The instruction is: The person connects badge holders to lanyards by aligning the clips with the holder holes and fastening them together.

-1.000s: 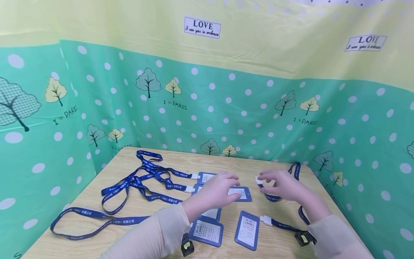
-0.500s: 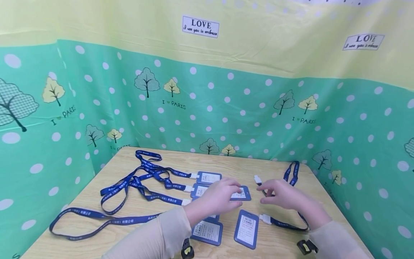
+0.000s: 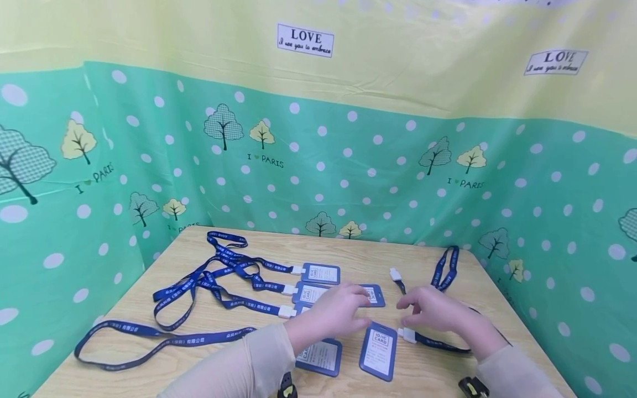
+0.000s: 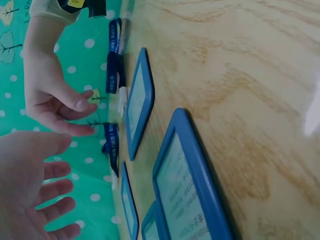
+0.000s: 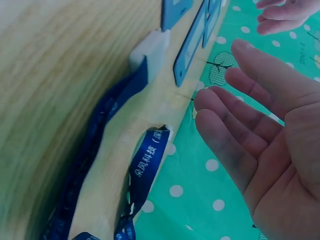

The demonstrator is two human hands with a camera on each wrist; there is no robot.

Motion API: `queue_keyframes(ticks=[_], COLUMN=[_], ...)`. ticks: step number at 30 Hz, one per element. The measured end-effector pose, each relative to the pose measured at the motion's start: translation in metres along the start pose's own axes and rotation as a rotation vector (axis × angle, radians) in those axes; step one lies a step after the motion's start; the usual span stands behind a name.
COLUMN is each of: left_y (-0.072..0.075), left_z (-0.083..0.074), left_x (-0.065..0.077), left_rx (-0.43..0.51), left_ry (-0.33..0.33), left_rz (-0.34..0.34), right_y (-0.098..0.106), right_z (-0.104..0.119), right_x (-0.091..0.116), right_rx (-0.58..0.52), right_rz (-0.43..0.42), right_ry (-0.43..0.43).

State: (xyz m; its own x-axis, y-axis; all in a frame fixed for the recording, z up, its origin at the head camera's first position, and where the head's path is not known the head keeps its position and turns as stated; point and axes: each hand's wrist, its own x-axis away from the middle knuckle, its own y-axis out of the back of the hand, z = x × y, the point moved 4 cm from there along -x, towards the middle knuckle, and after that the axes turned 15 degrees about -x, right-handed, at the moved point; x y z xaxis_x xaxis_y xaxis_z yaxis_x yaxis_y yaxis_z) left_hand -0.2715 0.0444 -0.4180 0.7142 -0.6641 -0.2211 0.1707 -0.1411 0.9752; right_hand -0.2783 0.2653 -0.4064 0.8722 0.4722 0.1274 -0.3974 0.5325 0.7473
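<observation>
My left hand (image 3: 330,310) hovers over the blue ID card holders with loosely bent fingers and nothing in them, partly hiding several holders. Right of its fingertips lies a holder (image 3: 376,295) with no lanyard showing on it. Nearer me is another card holder (image 3: 378,351), its white clip (image 3: 407,335) joined to a navy lanyard (image 3: 440,344). Above that lanyard hangs my right hand (image 3: 438,316), also holding nothing; its relaxed fingers (image 5: 227,132) show in the right wrist view. Beyond it, a white clip (image 3: 395,275) sits on a lanyard end with no card attached.
On the left, several navy lanyards (image 3: 191,287) lie looped and crossed, their clips leading to the card holders (image 3: 320,273). A front lanyard (image 3: 164,340) spreads in a wide loop. Patterned green and yellow curtain (image 3: 318,166) surrounds the wooden table (image 3: 269,381).
My right hand has drawn back from the far loose clip toward me, leaving the clip in full view. My left hand has lowered a little. The head view has shifted slightly.
</observation>
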Motion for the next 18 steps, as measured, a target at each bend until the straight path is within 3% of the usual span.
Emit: queue_keyframes(ticks=[18], left_y=[-0.013], left_z=[-0.007], left_x=[0.006], left_rx=[0.009], left_ry=[-0.003], left_rz=[0.063], right_y=[-0.017], right_z=[-0.013], right_x=[0.009], right_rx=[-0.007], right_rz=[0.038], right_ry=[-0.079])
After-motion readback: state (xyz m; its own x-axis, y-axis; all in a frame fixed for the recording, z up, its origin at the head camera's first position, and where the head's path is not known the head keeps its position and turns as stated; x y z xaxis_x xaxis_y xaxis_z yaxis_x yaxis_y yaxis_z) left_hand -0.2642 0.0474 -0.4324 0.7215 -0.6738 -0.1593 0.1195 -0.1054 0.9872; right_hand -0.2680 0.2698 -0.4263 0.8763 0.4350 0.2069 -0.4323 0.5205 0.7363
